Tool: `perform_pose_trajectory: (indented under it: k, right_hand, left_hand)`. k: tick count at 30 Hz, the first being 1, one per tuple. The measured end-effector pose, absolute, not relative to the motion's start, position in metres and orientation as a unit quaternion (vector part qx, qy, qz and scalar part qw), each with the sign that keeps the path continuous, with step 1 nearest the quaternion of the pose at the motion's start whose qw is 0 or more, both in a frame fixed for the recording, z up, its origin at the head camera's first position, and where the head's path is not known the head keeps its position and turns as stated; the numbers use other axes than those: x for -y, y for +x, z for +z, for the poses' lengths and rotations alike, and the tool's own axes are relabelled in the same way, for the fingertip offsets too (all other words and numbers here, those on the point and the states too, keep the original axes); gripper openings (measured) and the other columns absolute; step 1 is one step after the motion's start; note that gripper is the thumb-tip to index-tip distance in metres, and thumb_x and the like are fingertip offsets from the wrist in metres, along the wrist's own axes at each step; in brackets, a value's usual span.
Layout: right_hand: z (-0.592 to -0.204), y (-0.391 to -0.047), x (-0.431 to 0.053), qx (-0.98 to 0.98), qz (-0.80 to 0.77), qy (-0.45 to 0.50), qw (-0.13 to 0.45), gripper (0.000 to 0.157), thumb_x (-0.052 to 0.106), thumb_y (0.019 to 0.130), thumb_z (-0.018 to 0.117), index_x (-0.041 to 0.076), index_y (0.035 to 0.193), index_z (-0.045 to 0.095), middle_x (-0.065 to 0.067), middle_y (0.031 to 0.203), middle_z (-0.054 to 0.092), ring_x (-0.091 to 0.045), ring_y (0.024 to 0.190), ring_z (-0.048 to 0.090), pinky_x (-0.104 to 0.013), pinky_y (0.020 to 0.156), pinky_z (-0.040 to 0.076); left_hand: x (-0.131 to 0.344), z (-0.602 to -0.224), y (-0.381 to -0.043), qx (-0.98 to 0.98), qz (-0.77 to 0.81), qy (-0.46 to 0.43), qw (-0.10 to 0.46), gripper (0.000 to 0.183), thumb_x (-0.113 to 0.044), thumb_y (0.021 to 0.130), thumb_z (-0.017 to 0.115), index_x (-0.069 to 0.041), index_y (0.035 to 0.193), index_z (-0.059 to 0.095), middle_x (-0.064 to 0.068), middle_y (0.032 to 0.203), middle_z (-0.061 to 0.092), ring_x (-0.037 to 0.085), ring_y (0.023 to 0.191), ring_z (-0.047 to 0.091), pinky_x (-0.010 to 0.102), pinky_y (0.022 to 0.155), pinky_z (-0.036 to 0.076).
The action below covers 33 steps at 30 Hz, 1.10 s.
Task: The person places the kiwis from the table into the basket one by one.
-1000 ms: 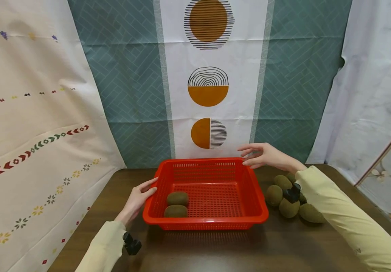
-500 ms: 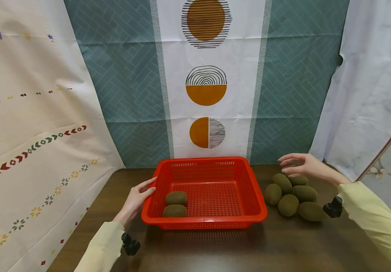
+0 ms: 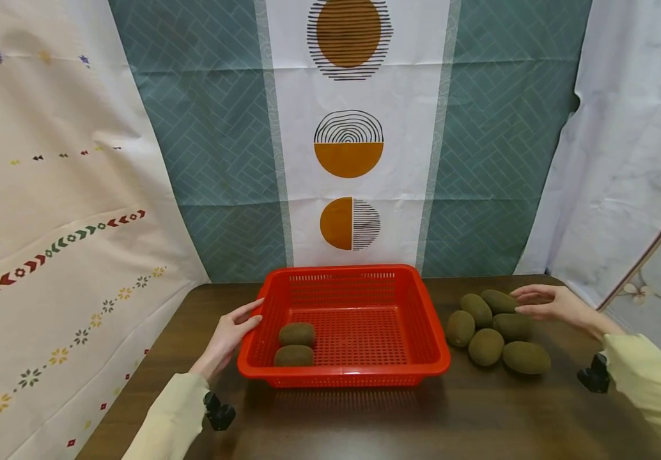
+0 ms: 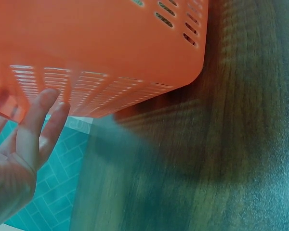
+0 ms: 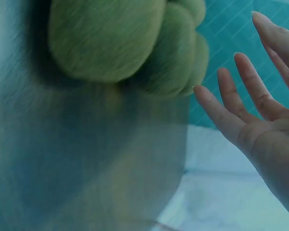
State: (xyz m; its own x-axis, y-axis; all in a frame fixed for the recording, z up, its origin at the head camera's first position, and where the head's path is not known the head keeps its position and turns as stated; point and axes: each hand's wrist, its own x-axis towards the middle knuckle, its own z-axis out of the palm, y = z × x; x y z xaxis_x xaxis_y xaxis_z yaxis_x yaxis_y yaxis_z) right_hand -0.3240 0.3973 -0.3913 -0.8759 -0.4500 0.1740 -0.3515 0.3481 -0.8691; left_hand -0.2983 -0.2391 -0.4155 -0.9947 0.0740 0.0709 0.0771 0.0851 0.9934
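A red plastic basket [image 3: 344, 370] stands mid-table in the head view, with two kiwis [image 3: 297, 334] lying at its near left inside. My left hand [image 3: 228, 335] rests at the basket's left rim, fingers loosely extended; from the left wrist, the fingers [image 4: 37, 113] lie close to the slotted outer wall. To the right of the basket, several loose kiwis [image 3: 486, 347] lie grouped together. My right hand [image 3: 563, 305] hovers at the far right edge of this group, its fingers spread and holding nothing. In the right wrist view, kiwis [image 5: 108, 38] appear close beside the fingertips.
The dark wooden table [image 3: 365, 428] reaches up to a patterned teal and white cloth [image 3: 221, 246] at the back. A cream cloth [image 3: 77, 268] hangs along the left, a white one [image 3: 629, 160] along the right.
My right hand has moved from above the basket's far right corner rightward and down to the far right of the loose kiwis. The left hand stays at the rim.
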Motion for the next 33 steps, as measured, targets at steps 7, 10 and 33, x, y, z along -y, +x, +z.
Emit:
perform_pose_trajectory:
  k: [7,10,33]
  right_hand:
    - [-0.413,-0.324,-0.413,-0.837,-0.497,-0.226,0.048,0.037,0.002,0.086,0.06,-0.011,0.119,0.049,-0.013,0.109,0.06,-0.011,0.089,0.06,-0.033,0.07,0.052]
    - [-0.42,-0.324,-0.416,-0.844,-0.482,-0.23,0.048,0.038,0.002,0.086,0.06,-0.012,0.119,0.048,-0.016,0.11,0.058,-0.01,0.088,0.06,-0.033,0.069,0.052]
    - [-0.444,-0.323,-0.415,-0.863,-0.461,-0.203,0.035,0.051,0.007,0.082,0.066,-0.012,0.123,0.044,-0.04,0.122,0.034,0.005,0.097,0.046,-0.03,0.069,0.051]
  left_hand:
    - [0.239,-0.416,-0.298,0.74,-0.671,-0.042,0.001,0.048,-0.013,0.088,0.06,-0.007,0.133,0.046,0.023,0.122,0.05,0.033,0.094,0.059,0.043,0.072,0.05]
    - [0.239,-0.415,-0.299,0.74,-0.671,-0.047,0.001,0.047,-0.013,0.088,0.059,-0.006,0.133,0.045,0.023,0.122,0.05,0.034,0.094,0.059,0.043,0.072,0.05]
    - [0.239,-0.416,-0.302,0.74,-0.67,-0.053,0.006,0.045,-0.01,0.089,0.058,-0.006,0.133,0.046,0.023,0.123,0.049,0.033,0.095,0.058,0.041,0.074,0.05]
